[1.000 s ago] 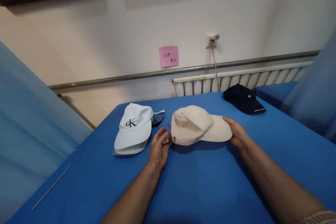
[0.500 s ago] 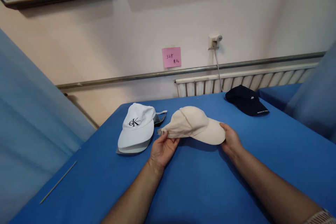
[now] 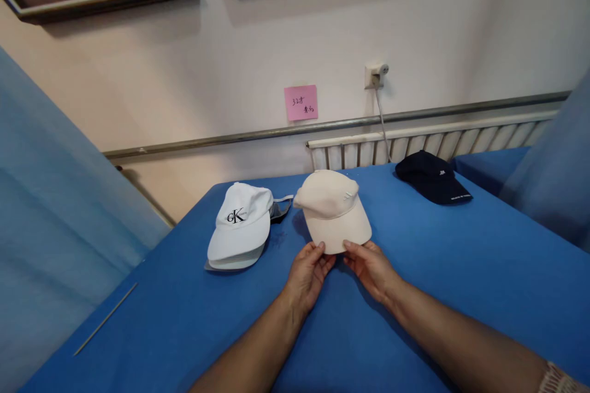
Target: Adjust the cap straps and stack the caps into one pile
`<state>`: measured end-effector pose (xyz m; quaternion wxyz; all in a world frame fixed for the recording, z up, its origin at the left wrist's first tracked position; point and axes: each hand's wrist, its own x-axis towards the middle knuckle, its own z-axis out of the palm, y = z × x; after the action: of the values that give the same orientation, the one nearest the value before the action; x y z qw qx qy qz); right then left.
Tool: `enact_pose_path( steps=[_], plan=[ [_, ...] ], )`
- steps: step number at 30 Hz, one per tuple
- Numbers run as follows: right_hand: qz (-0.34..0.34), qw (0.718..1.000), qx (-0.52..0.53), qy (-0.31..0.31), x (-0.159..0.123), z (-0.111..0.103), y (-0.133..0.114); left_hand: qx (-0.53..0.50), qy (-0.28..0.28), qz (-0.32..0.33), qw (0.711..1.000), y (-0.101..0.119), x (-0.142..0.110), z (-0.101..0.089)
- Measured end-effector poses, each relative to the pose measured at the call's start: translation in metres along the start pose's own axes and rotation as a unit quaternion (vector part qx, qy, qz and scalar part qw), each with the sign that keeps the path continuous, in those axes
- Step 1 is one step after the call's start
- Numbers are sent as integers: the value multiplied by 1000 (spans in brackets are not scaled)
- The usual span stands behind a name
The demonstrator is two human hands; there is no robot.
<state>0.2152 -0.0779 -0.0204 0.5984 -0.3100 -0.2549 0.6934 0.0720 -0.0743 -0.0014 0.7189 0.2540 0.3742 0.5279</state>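
Observation:
A cream baseball cap (image 3: 329, 196) faces me in the middle, its brim pointing toward me and a small mark on its front. My left hand (image 3: 310, 273) pinches the brim's front edge on the left. My right hand (image 3: 371, 267) grips the same edge a little to the right, thumb on top. Left of it lies a stack of caps, with a white baseball cap (image 3: 242, 215) bearing black "CK" letters on top. A dark navy baseball cap (image 3: 426, 175) rests at the far right of the blue-covered table (image 3: 369, 344).
A thin stick (image 3: 106, 319) lies near the table's left edge. Blue curtains (image 3: 46, 209) hang on both sides. Behind the table are a radiator (image 3: 359, 153), a metal rail (image 3: 258, 133), a plugged socket (image 3: 374, 77) and a pink note (image 3: 301, 102).
The cream cap has turned so its brim points toward me instead of right. My right hand moved left along with the brim, and my left hand shifted from the back strap to the brim.

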Motion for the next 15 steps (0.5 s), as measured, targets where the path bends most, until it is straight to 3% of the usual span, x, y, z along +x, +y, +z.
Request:
enact_pose_path(
  steps=[4, 9, 12, 15],
  plan=[
    [5, 989, -119, -86, -4, 2, 1, 18, 5, 88, 996, 39, 3, -1],
    [29, 971, -206, -114, 3, -8, 3, 33, 79, 230, 969, 131, -4, -18],
    [33, 966, -228, -120, 7, -11, 6, 21, 158, 252, 954, 171, -12, -47],
    [42, 966, -225, -121, 8, -12, 8, 30, 233, 188, 954, 184, -19, -80]
  ],
)
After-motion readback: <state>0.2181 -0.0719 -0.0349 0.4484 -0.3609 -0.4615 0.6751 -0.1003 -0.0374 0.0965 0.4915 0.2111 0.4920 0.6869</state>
